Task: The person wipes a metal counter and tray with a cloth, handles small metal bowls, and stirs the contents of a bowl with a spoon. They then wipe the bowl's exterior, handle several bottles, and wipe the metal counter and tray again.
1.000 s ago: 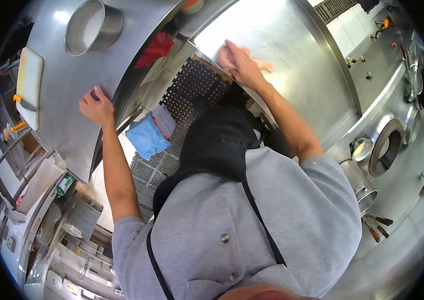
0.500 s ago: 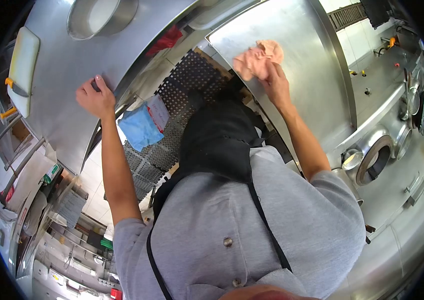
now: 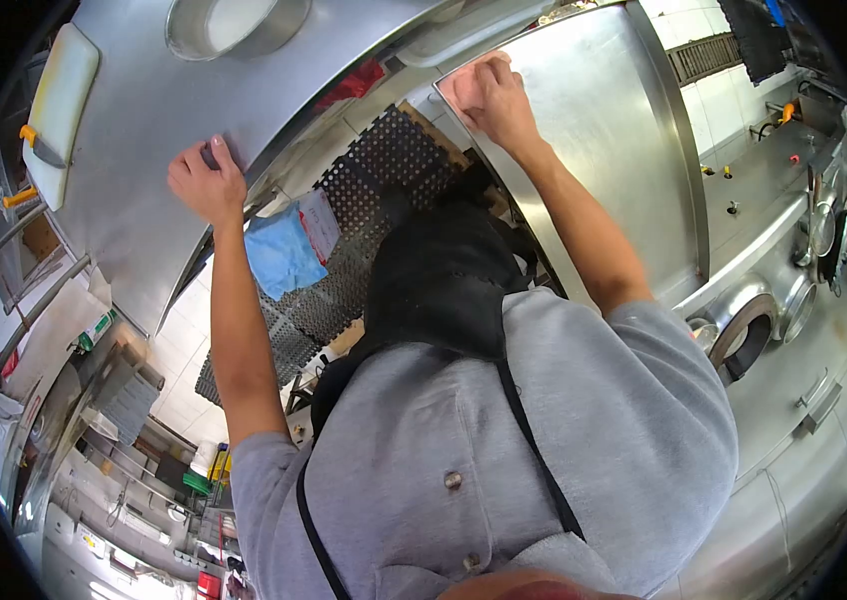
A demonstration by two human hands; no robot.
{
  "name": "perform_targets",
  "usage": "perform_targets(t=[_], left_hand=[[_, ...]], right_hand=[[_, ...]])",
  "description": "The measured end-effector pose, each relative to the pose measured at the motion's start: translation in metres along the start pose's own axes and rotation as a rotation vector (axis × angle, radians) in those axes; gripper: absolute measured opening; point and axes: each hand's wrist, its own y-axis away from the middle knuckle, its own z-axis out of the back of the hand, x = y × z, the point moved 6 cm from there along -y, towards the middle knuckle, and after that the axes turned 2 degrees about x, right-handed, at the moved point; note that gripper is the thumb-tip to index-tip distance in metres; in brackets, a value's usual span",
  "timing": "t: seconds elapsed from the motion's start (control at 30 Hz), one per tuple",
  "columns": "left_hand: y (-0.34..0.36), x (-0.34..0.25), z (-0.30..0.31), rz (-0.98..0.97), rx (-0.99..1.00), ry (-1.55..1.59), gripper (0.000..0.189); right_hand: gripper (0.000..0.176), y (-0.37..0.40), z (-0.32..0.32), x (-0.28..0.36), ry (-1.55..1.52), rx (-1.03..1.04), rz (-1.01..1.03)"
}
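My right hand (image 3: 504,105) presses a crumpled pink cloth (image 3: 463,92) onto the corner of a stainless steel worktop (image 3: 604,120), fingers closed over it. On the other side, my left hand (image 3: 208,185) rests on a second steel counter (image 3: 134,130), close to its edge. Its fingers curl around a small dark object (image 3: 210,154), mostly hidden by the thumb and fingers; I cannot tell its kind.
A metal pot (image 3: 234,28) with white contents stands on the left counter. Beyond it lies a white cutting board (image 3: 66,100) with a yellow-handled knife (image 3: 30,134). Below, a blue bag (image 3: 284,252) lies over black perforated mats (image 3: 374,165). Pans (image 3: 744,335) line the right.
My right hand has carried the cloth from above the worktop to its far corner and pressed it down. My left hand keeps its curled grip on the counter; the view has shifted slightly.
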Motion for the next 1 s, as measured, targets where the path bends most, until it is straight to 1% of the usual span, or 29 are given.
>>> perform_targets(t=[0.03, 0.1, 0.13, 0.17, 0.23, 0.27, 0.3, 0.37, 0.4, 0.43, 0.47, 0.5, 0.53, 0.6, 0.63, 0.67, 0.7, 0.73, 0.77, 0.8, 0.83, 0.9, 0.93, 0.97, 1.0], left_hand=[[-0.001, 0.000, 0.000, 0.004, -0.001, -0.005, 0.027], [0.001, 0.003, -0.002, 0.005, 0.000, 0.001, 0.027], [0.000, 0.005, -0.004, 0.001, -0.008, 0.015, 0.028], [0.000, 0.003, -0.004, -0.004, -0.015, 0.026, 0.029], [0.001, -0.001, -0.003, -0.004, -0.036, -0.009, 0.029], [0.000, -0.002, -0.001, -0.007, -0.049, -0.050, 0.030], [-0.002, -0.003, -0.001, -0.025, -0.055, -0.042, 0.030], [-0.001, -0.003, -0.003, 0.018, -0.023, -0.044, 0.032], [-0.001, -0.006, -0.004, -0.008, -0.032, -0.023, 0.032], [-0.002, -0.007, -0.004, 0.002, -0.034, -0.052, 0.033], [-0.002, -0.006, -0.002, 0.009, -0.035, -0.086, 0.034], [-0.001, -0.008, 0.001, -0.023, -0.047, -0.075, 0.034], [-0.001, -0.007, 0.000, -0.013, -0.033, -0.088, 0.035], [-0.003, -0.006, -0.002, -0.009, -0.023, -0.106, 0.036], [-0.004, -0.006, -0.002, -0.031, -0.025, -0.106, 0.036], [-0.004, -0.007, -0.002, -0.005, -0.003, -0.127, 0.036], [-0.002, -0.006, -0.001, 0.021, 0.022, -0.150, 0.035], [-0.002, -0.006, -0.001, 0.004, 0.022, -0.149, 0.035], [-0.001, -0.005, -0.001, 0.008, 0.023, -0.120, 0.035], [-0.002, -0.003, -0.002, 0.013, 0.022, -0.090, 0.035], [-0.004, -0.003, -0.003, 0.000, 0.016, -0.079, 0.035], [-0.001, 0.001, -0.001, -0.042, -0.033, -0.088, 0.035], [-0.006, 0.018, -0.011, -0.076, 0.017, -0.065, 0.035], [-0.006, 0.027, -0.024, -0.122, 0.079, -0.021, 0.036], [-0.003, 0.016, -0.015, 0.015, 0.126, -0.019, 0.034]], right_hand=[[0.066, -0.003, -0.006, 0.001, 0.004, -0.007, 0.001], [0.065, -0.001, -0.006, 0.004, -0.060, -0.179, -0.003], [0.059, 0.003, -0.005, 0.007, -0.059, -0.219, -0.082], [0.059, 0.003, -0.007, 0.008, -0.050, -0.225, -0.081], [0.057, 0.004, -0.017, -0.002, -0.248, -0.216, -0.236], [0.054, 0.002, -0.014, -0.003, -0.416, -0.187, -0.290], [0.054, -0.001, -0.012, -0.007, -0.417, -0.206, -0.299], [0.049, -0.003, -0.033, -0.020, -0.886, 0.159, -0.429], [0.048, -0.006, -0.030, -0.017, -1.021, 0.293, -0.468], [0.048, -0.010, -0.025, -0.027, -1.023, 0.254, -0.470], [0.050, -0.012, -0.039, -0.035, -1.283, 0.408, -0.558], [0.053, -0.008, -0.043, -0.029, -1.548, 0.571, -0.630], [0.053, -0.004, -0.042, -0.028, -1.561, 0.535, -0.618], [0.058, 0.001, -0.026, 0.015, -2.068, 0.497, -0.474], [0.061, 0.006, -0.031, 0.037, -2.027, 0.628, -0.413], [0.060, 0.017, -0.013, 0.074, -1.950, 0.729, -0.363], [0.052, 0.023, -0.021, 0.098, -1.774, 0.741, -0.197], [0.049, 0.034, -0.024, 0.128, -1.854, 0.793, -0.085], [0.044, 0.048, -0.041, 0.146, -1.829, 0.805, -0.170], [0.036, 0.057, -0.057, 0.157, -1.371, 0.788, -0.139], [0.027, 0.064, -0.060, 0.156, -0.751, 0.671, -0.053], [0.027, 0.096, -0.054, 0.143, -1.176, 0.682, -0.277], [0.027, 0.109, -0.037, 0.125, -1.176, 0.647, -0.320], [0.028, 0.124, -0.002, 0.106, -1.186, 0.573, -0.278], [0.028, 0.150, 0.028, 0.086, -1.189, 0.492, -0.264]])
